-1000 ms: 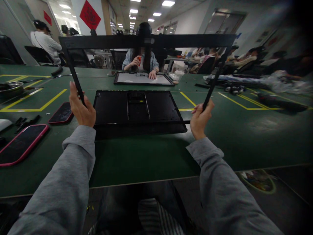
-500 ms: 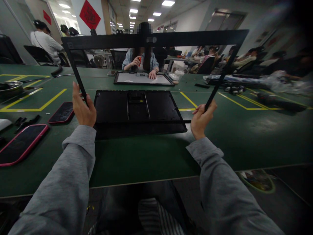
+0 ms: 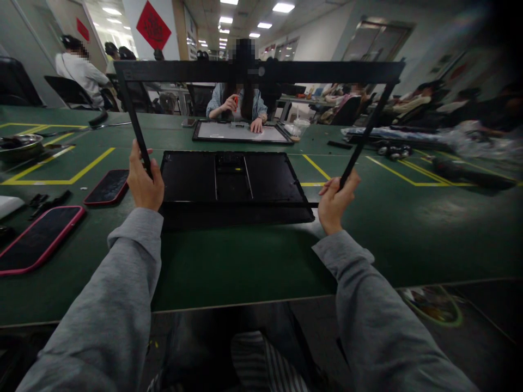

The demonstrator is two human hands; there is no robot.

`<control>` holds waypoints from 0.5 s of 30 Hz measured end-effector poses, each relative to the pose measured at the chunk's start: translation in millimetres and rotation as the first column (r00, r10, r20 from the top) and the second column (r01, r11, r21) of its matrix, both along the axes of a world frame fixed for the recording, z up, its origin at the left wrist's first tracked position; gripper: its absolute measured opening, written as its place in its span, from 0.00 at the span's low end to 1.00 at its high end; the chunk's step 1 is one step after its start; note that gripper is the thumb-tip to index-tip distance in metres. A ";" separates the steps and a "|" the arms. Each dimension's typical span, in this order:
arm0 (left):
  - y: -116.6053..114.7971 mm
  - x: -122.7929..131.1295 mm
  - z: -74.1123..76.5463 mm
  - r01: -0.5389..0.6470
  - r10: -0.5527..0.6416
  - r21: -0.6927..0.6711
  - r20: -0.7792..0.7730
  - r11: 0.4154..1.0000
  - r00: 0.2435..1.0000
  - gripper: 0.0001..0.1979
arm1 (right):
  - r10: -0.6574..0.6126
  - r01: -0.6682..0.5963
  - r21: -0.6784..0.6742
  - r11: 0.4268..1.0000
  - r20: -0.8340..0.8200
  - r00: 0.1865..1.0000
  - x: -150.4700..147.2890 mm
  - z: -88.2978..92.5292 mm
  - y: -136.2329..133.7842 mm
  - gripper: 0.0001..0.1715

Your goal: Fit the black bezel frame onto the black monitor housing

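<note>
Black frame [image 3: 327,72]: held up, kinda slanted, over the near side of the green table [image 3: 245,267]
Left hand [image 3: 146,184]: pinching the left bar [image 3: 138,125]
Right hand [image 3: 337,197]: same deal, pinching the right bar [image 3: 368,133]
Black panel [image 3: 188,177]: flat on the table, visible through the frame

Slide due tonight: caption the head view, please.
Left grip and right grip hold a frame by its sides near a panel on the green table.
</note>
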State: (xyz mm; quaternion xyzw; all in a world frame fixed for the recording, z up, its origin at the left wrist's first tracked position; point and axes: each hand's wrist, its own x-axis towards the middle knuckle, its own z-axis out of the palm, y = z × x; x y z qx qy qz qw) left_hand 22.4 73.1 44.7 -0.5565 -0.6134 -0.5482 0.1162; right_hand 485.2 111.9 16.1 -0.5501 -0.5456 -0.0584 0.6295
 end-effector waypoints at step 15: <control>5.6 -5.3 -8.3 -0.048 0.050 -0.071 0.028 0.996 0.998 0.27 | 0.053 -0.054 -0.104 0.993 -0.005 0.999 7.6 -0.7 6.4 0.27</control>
